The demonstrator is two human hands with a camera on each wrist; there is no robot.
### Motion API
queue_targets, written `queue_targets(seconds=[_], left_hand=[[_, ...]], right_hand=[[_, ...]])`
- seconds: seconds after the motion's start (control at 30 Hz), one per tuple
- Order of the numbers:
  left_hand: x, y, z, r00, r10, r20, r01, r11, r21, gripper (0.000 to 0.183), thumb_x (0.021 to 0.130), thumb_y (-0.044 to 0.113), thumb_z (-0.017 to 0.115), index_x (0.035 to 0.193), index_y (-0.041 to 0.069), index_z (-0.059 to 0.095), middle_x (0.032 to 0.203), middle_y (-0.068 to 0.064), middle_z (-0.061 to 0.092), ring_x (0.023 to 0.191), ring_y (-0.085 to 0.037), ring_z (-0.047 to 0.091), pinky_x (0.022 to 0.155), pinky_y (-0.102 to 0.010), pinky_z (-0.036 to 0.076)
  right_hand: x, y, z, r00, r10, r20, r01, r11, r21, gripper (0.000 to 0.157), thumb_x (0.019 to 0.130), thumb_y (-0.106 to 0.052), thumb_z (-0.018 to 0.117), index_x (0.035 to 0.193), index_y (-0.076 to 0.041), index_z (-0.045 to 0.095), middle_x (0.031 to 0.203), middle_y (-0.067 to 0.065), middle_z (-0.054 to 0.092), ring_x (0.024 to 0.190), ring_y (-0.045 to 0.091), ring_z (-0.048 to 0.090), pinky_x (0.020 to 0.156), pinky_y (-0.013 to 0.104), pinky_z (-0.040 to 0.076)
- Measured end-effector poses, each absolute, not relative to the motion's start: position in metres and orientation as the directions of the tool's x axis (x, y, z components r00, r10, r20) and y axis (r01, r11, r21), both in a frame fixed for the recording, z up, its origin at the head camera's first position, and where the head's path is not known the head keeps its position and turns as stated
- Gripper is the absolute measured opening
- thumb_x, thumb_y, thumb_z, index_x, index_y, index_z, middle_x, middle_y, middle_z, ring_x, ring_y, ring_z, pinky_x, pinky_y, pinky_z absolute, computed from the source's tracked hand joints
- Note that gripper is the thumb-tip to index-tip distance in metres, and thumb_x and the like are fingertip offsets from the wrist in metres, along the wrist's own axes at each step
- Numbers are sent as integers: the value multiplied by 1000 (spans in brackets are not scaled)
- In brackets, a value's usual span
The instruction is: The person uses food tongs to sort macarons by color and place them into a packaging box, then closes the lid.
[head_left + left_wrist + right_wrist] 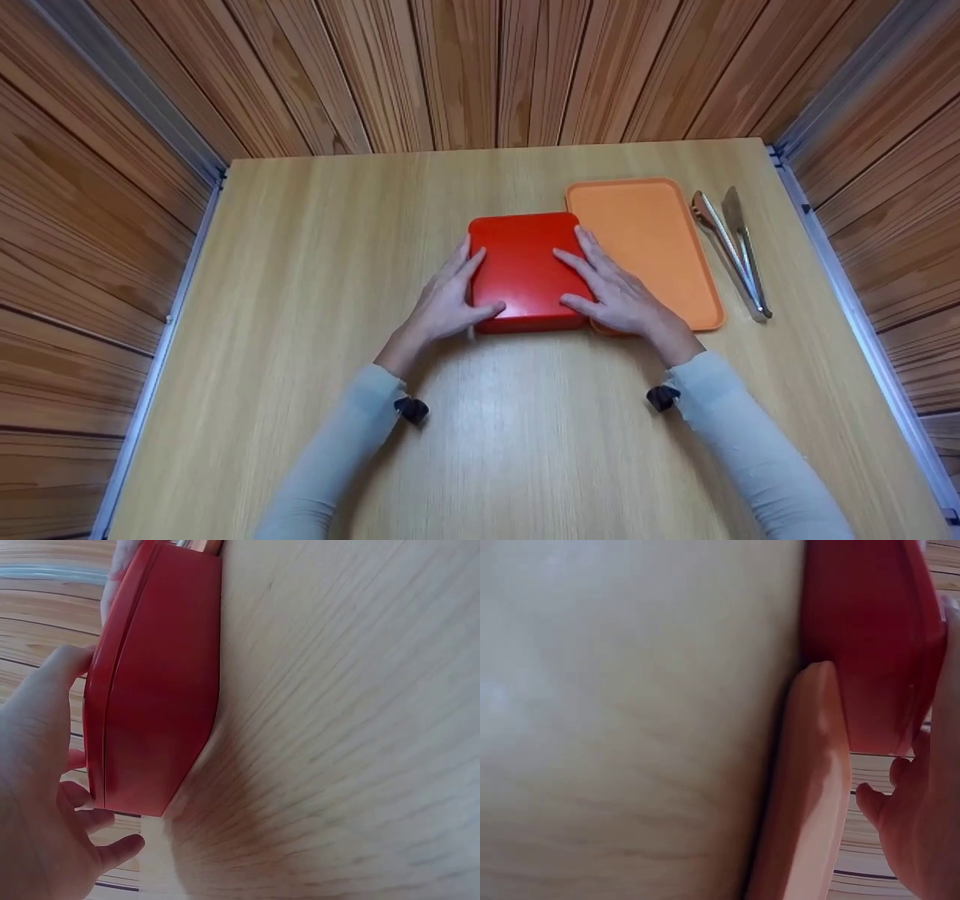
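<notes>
A red lidded box (pixel 529 270) stands on the wooden table, its right side against the left edge of an orange tray. The left hand (pixel 448 294) lies along the box's left edge with fingers spread and thumb on the lid near the front. Over the right edge, the right hand (pixel 619 292) rests with fingers splayed on the lid. A seam between lid and body shows on the box's front wall (pixel 165 675) in the left wrist view. In the right wrist view, the box (pixel 874 652) meets the near corner of the tray (pixel 802 795).
The orange tray (pixel 645 240) lies flat to the right of the box, partly under the right hand. Beyond it are metal tongs (pixel 731 251) with slightly parted arms. Wooden plank walls (pixel 465 75) enclose the table at the back and both sides, with metal rails along the sides.
</notes>
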State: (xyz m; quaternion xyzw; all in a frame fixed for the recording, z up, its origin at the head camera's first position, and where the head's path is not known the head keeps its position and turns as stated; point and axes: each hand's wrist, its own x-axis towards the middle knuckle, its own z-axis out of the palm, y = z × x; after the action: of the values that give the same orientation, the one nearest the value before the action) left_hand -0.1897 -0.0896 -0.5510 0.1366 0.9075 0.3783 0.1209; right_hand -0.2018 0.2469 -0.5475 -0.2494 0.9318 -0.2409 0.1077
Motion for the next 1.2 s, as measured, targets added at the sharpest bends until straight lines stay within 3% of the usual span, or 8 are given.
queue_targets(seconds=[0.23,0.4,0.6,0.87,1.2], left_hand=[[-189,-88,-553,-935,331,-130,133,665,735,105,97,55,83,180,25,26,194,3,4,177,-36,25,138,-59,40],[-191,-89,-553,-934,342,-105,162,667,727,103,98,55,81,180,24,29,194,0,7,178,-37,24,139,-64,36],[-201,-91,-550,-946,318,-54,187,677,712,97,99,49,81,179,23,33,193,-5,15,179,-35,21,140,-68,31],[-223,-82,-548,-954,287,-89,146,704,695,96,100,49,78,180,23,31,192,-7,17,178,-35,22,141,-63,32],[-234,-81,-554,-950,298,-94,178,763,621,100,97,62,75,180,26,32,192,-2,18,175,-35,27,141,-65,32]], right_hand=[[-202,247,-549,-845,-525,-101,-428,777,-461,89,109,-63,60,182,-35,19,194,5,-9,180,39,0,142,73,20],[-202,249,-548,-854,-514,-85,-414,769,-486,88,106,-69,59,181,-38,24,194,3,-5,180,39,3,139,78,20],[-209,247,-540,-864,-502,-43,-417,759,-500,86,106,-66,63,179,-29,35,194,6,6,180,40,4,138,79,23],[-232,233,-530,-883,-454,-118,-354,810,-467,88,110,-63,57,181,-22,25,194,10,4,181,39,-2,141,73,23],[-243,222,-532,-910,-385,-153,-292,858,-423,96,106,-73,57,183,-33,16,194,-2,1,181,39,-4,132,85,28]])
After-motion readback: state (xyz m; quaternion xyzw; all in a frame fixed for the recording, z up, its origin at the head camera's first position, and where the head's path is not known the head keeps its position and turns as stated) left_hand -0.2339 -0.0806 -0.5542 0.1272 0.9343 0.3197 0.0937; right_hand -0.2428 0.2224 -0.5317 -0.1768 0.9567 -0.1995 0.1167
